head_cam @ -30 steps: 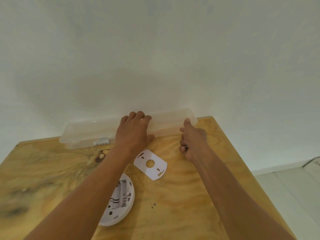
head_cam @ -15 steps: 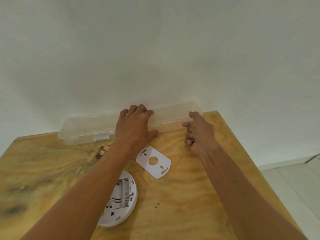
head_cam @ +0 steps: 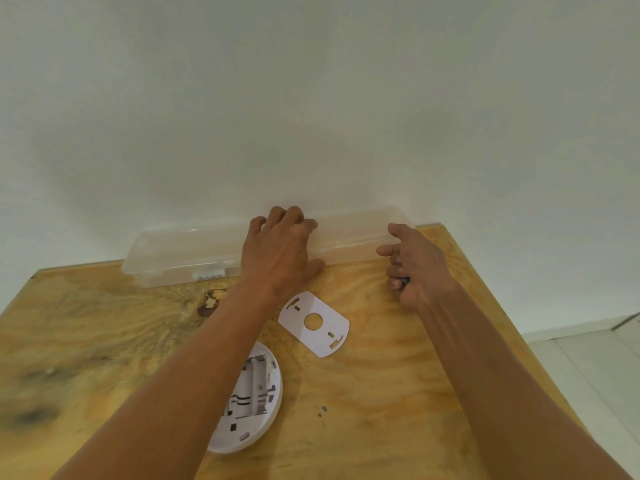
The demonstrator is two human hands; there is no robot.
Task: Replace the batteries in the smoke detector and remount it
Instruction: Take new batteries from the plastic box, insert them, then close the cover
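Note:
A round white smoke detector (head_cam: 254, 403) lies back side up on the wooden table (head_cam: 381, 393), its battery bay open and looking empty; my left forearm hides its left part. Its flat white mounting plate (head_cam: 315, 323) lies just beyond it. At the table's back edge stands a long clear plastic box (head_cam: 180, 251) with its lid closed. My left hand (head_cam: 280, 251) rests on the box's top near the middle, thumb at the front wall. My right hand (head_cam: 415, 265) reaches to the box's right end, index finger touching it, lower fingers curled on a small dark object (head_cam: 403, 280).
A white wall rises directly behind the box. Small pale items (head_cam: 209, 274) show through the box's front wall. Two tiny dark specks (head_cam: 322, 410) lie on the wood right of the detector. White floor tiles (head_cam: 595, 358) lie beyond the table's right edge.
My right hand has moved forward and up to the box's right end, with its index finger now stretched out. My left hand has stayed on the box top.

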